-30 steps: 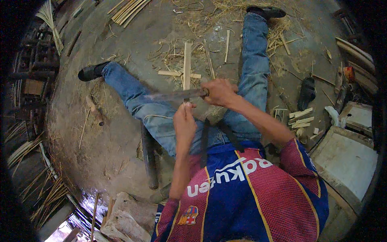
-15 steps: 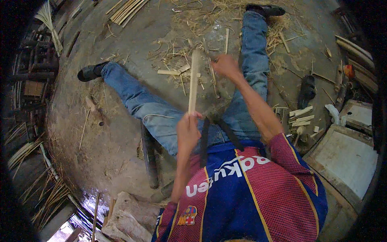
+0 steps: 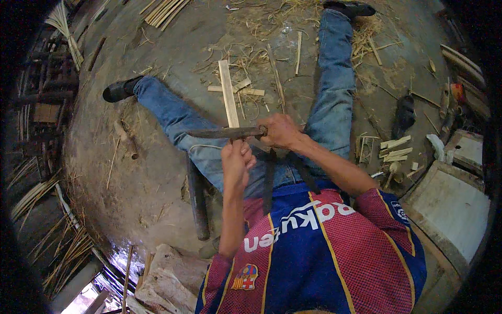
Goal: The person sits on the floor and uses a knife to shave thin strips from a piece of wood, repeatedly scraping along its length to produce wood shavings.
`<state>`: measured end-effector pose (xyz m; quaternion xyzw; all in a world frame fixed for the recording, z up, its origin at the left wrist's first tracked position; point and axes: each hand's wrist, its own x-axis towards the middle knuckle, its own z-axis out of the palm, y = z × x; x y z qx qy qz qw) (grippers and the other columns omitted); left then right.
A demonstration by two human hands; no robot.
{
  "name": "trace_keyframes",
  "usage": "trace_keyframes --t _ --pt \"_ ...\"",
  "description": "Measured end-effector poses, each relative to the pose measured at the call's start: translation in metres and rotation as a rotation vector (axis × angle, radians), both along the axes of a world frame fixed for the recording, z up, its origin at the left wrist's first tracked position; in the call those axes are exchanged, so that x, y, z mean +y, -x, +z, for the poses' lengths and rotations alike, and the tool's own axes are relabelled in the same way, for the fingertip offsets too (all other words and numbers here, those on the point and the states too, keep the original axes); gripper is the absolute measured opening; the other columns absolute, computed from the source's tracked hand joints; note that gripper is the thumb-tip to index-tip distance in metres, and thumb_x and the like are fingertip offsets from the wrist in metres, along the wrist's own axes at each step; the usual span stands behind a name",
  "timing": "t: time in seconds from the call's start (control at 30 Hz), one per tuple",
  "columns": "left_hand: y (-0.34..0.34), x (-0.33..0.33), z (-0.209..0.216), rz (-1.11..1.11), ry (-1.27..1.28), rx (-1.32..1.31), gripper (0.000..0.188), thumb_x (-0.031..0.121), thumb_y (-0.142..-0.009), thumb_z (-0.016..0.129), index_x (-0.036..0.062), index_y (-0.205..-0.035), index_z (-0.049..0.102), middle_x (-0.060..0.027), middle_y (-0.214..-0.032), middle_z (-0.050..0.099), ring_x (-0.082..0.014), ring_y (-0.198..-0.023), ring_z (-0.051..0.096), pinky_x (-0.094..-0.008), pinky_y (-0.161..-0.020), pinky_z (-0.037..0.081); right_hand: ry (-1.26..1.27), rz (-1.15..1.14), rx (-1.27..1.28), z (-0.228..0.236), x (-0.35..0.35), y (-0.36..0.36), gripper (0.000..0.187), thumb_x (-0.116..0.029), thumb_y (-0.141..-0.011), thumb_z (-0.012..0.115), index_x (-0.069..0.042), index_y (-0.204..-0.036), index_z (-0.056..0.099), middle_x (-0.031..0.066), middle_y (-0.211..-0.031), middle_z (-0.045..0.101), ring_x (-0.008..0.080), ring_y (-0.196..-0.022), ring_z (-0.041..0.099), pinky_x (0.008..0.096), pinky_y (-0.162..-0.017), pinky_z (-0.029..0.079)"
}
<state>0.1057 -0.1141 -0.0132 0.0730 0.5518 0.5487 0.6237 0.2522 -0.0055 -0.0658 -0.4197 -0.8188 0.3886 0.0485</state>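
Note:
Between my spread legs, my left hand (image 3: pixel 238 163) is closed round the near end of a flat pale strip of bamboo or wood (image 3: pixel 227 86), which points away from me. My right hand (image 3: pixel 281 131) grips the handle of a long dark-bladed knife (image 3: pixel 212 133). The blade points left and lies across the strip just beyond my left fingers. My hand covers the strip's near end, and how deep the edge sits in it cannot be seen.
Shavings and offcuts (image 3: pixel 251 91) litter the floor ahead. A bundle of slats (image 3: pixel 163 13) lies at the far left. To my right are short pale pieces (image 3: pixel 396 149), a dark shoe-like object (image 3: pixel 402 116) and a framed panel (image 3: pixel 444 201). A dark pole (image 3: pixel 196 206) lies beside my left thigh.
My right hand has come back toward me with the knife, bringing the blade across the strip close to my left hand. The strip has tilted and shifted to the left.

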Motion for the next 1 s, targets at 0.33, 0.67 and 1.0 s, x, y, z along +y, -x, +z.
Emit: trace_keyframes --t 0.33,0.67,1.0 --pt "0.0 -0.009 0.015 -0.015 -0.038 0.058 0.026 0.032 -0.101 0.05 0.0057 -0.098 0.053 0.0073 -0.064 0.033 -0.0017 -0.045 0.026 -0.0204 -0.037 0.024 -0.25 -0.022 -0.038 -0.03 0.022 0.013 0.028 -0.028 -0.067 0.073 -0.019 -0.093 0.072 0.0111 -0.082 0.07 0.0335 -0.078 0.067 0.0441 -0.067 0.052" --pt "-0.009 -0.077 0.01 -0.15 0.139 -0.108 0.036 0.034 -0.102 0.047 0.0022 -0.113 0.058 0.0065 -0.065 0.036 -0.0028 -0.046 0.029 -0.02 -0.038 0.028 0.062 -0.619 -0.132 -0.047 0.155 -0.051 0.042 -0.039 -0.08 0.067 0.002 -0.09 0.07 0.0155 -0.077 0.069 0.0294 -0.069 0.067 0.0409 -0.066 0.052" --pt "-0.004 -0.038 -0.028 -0.267 0.011 0.876 0.034 0.03 -0.102 0.048 -0.0008 -0.109 0.06 -0.0017 -0.073 0.056 -0.0092 -0.065 0.049 -0.0271 -0.061 0.041 0.712 -0.668 0.678 -0.008 0.054 0.007 0.036 -0.042 -0.085 0.072 -0.008 -0.086 0.062 -0.0032 -0.064 0.056 0.0054 -0.049 0.046 0.0245 -0.045 0.037"
